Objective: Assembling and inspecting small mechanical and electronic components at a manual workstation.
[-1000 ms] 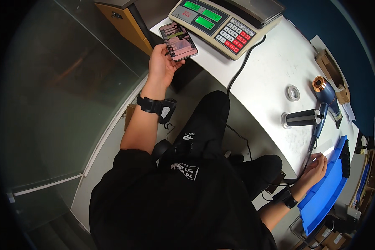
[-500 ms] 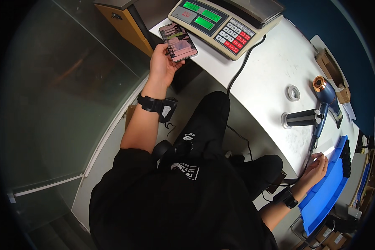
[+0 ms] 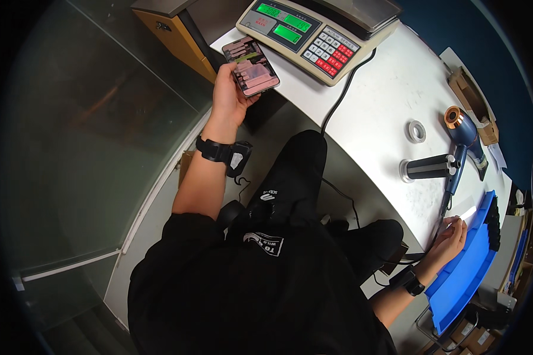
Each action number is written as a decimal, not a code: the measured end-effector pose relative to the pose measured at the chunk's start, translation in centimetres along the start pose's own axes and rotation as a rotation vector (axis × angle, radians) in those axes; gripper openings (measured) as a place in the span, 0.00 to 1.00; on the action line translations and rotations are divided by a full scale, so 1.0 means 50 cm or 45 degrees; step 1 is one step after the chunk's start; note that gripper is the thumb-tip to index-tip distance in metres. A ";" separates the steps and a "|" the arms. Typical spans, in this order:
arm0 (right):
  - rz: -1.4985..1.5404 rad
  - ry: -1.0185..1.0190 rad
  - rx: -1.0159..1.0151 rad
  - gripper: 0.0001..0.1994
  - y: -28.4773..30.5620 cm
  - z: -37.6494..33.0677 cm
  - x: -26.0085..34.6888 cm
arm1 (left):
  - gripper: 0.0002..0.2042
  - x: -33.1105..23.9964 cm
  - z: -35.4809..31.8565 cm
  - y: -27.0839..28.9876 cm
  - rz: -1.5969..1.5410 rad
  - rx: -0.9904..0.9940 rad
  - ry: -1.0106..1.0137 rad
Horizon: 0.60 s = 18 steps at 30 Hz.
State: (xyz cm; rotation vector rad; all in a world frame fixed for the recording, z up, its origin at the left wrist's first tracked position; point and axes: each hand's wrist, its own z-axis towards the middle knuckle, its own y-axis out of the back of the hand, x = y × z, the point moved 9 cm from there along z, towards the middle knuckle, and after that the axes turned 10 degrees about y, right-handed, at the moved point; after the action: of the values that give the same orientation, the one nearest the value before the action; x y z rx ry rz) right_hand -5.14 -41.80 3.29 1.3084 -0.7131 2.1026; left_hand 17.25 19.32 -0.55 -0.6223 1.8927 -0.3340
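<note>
My left hand [image 3: 231, 100] is closed around a smartphone [image 3: 251, 68] with a lit, pinkish screen, close to the front of a counting scale [image 3: 314, 41] with green displays. Low on the right, my right hand [image 3: 448, 241] has its fingers pinched at one end of a thin white strip [image 3: 466, 212] above the table edge; what the strip is made of I cannot tell. Beside that hand lies a blue plastic tray [image 3: 465, 272] with black pieces [image 3: 491, 219] along its far side.
On the white table [image 3: 373, 124] are a tape roll [image 3: 416, 132], black rods [image 3: 429, 167] and a blue hair dryer [image 3: 465, 133]. An open cardboard box [image 3: 471, 97] sits behind. A black cable [image 3: 344, 89] drops over the front edge. A glass panel [image 3: 100, 148] stands at left.
The smartphone has shifted slightly left and down toward me, tilting a little in my left hand. My right hand and its strip have hardly moved.
</note>
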 end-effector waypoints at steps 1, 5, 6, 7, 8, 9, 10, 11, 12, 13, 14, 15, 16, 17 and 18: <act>-0.008 -0.002 0.009 0.09 0.002 0.001 -0.001 | 0.18 0.000 -0.001 0.002 0.012 -0.022 -0.010; -0.017 -0.017 0.013 0.09 0.004 0.000 -0.005 | 0.18 -0.001 0.003 0.015 0.038 -0.077 -0.034; -0.019 -0.023 0.008 0.09 0.005 0.000 -0.006 | 0.18 0.000 0.006 0.020 0.039 -0.082 -0.033; -0.019 -0.025 0.010 0.09 0.005 0.000 -0.007 | 0.18 0.001 0.007 0.022 0.040 -0.087 -0.030; -0.029 -0.025 0.007 0.09 0.007 0.000 -0.007 | 0.18 0.000 0.005 0.022 0.040 -0.089 -0.030; -0.039 -0.025 0.005 0.09 0.008 0.000 -0.007 | 0.18 0.000 0.004 0.019 0.044 -0.081 -0.034; -0.049 -0.025 0.003 0.09 0.008 0.001 -0.008 | 0.18 -0.002 0.001 0.016 0.048 -0.074 -0.039; -0.049 -0.026 0.004 0.09 0.007 0.001 -0.009 | 0.18 -0.003 0.000 0.014 0.053 -0.066 -0.044; -0.046 -0.013 0.005 0.09 0.006 0.001 -0.007 | 0.18 -0.002 0.000 0.014 0.052 -0.067 -0.044; -0.043 0.000 0.006 0.09 0.005 0.000 -0.005 | 0.18 -0.002 -0.001 0.015 0.048 -0.072 -0.040; -0.039 0.013 0.006 0.09 0.003 0.000 -0.003 | 0.18 -0.001 -0.001 0.016 0.044 -0.077 -0.037; -0.039 0.012 0.007 0.09 0.002 0.000 -0.002 | 0.18 -0.001 -0.001 0.016 0.040 -0.082 -0.034; -0.052 0.001 0.006 0.09 0.002 -0.001 0.000 | 0.18 -0.001 -0.001 0.017 0.040 -0.083 -0.034; -0.066 -0.010 0.005 0.08 0.002 -0.002 0.001 | 0.18 -0.001 -0.001 0.017 0.044 -0.085 -0.039; -0.079 -0.021 0.004 0.08 0.003 -0.002 0.001 | 0.18 -0.002 -0.001 0.017 0.048 -0.088 -0.044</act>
State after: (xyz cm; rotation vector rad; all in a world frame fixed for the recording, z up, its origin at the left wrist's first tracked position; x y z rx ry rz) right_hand -5.34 -41.81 3.28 1.3340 -0.6681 2.0465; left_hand 17.00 20.04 -0.88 -0.6336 1.8870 -0.2329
